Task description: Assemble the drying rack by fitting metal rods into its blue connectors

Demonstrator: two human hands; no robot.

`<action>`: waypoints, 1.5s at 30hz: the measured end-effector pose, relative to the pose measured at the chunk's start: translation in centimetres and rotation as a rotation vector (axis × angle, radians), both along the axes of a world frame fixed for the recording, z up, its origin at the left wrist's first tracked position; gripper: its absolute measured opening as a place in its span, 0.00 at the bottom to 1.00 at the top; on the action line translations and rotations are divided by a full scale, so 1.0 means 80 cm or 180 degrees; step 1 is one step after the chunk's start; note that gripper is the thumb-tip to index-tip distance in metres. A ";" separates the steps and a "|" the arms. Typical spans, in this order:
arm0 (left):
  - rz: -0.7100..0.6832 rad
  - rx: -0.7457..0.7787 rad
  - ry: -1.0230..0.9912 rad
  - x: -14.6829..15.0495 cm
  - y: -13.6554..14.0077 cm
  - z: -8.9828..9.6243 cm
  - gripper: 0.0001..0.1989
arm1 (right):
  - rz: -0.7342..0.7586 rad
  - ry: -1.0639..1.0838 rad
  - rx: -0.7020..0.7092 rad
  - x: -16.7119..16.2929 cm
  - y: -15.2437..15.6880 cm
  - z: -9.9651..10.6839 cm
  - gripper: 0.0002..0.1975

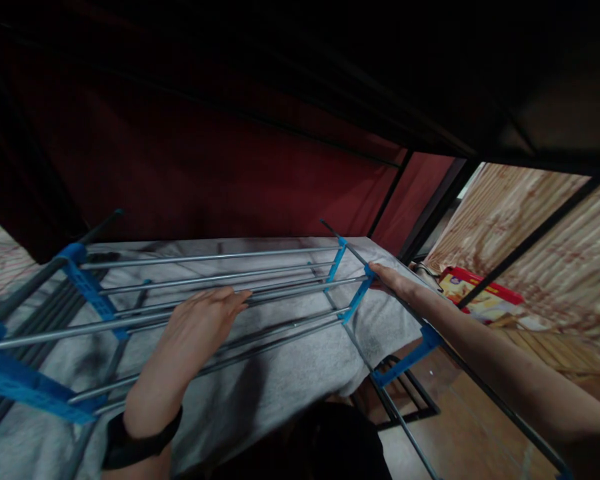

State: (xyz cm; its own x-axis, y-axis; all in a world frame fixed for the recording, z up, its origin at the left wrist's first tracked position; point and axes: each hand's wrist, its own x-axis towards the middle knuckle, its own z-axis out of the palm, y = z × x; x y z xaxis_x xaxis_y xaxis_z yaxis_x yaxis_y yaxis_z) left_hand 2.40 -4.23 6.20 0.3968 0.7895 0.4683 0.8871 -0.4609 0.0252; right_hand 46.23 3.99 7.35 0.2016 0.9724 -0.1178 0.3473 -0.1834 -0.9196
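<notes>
A rack frame of grey metal tubes (220,256) and blue plastic connectors lies across a grey cloth (290,373). My left hand (200,327), with a black wristband, rests over the middle tubes, its fingers stretched out to the right and its thumb hidden. At the right end of the frame, my right hand (387,280) is closed at a blue connector (364,287) where a tube meets an end pole; part of its fingers is hidden. Another blue connector (407,357) sits nearer to me, under my right forearm. More blue connectors (93,293) join the tubes at the left end.
Several loose dark tubes (45,327) lie beneath the left end. A dark red panel (230,180) stands behind the cloth. At the right are black metal bars, a patterned curtain (545,247), a red and yellow box (480,293) and the tiled floor (470,420).
</notes>
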 end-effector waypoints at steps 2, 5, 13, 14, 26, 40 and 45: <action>-0.0015 -0.0001 0.0042 -0.001 0.001 -0.001 0.21 | -0.0127 0.0311 -0.0223 -0.004 0.003 -0.005 0.13; -0.0036 0.0007 0.0087 -0.002 0.001 -0.001 0.21 | -0.0115 0.0483 -0.0360 -0.006 0.004 -0.007 0.14; -0.0018 -0.0030 0.0174 0.000 -0.001 0.003 0.21 | -0.0150 0.0384 -0.0264 -0.006 0.005 -0.008 0.14; -0.0026 -0.0038 0.0195 0.000 -0.001 0.003 0.20 | -0.0151 0.0371 -0.0249 -0.007 0.004 -0.008 0.14; -0.0086 -0.0137 0.0156 0.001 -0.004 0.007 0.21 | -0.0294 0.0153 -0.0274 -0.021 0.001 -0.002 0.13; 0.0297 -0.0220 -0.0024 -0.001 -0.002 0.017 0.22 | 0.0988 -0.1517 0.0900 -0.017 -0.006 0.019 0.30; 0.0362 -0.0251 0.0118 0.001 0.000 0.024 0.23 | 0.1464 -0.2202 0.1124 -0.014 -0.003 0.011 0.26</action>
State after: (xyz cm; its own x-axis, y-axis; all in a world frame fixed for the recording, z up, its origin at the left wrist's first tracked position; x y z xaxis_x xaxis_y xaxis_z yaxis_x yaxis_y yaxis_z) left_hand 2.45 -4.25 8.15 0.3185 0.8642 0.3896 0.9345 -0.3551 0.0238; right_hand 45.15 3.78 8.21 -0.3012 0.9310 0.2060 0.8132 0.3637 -0.4543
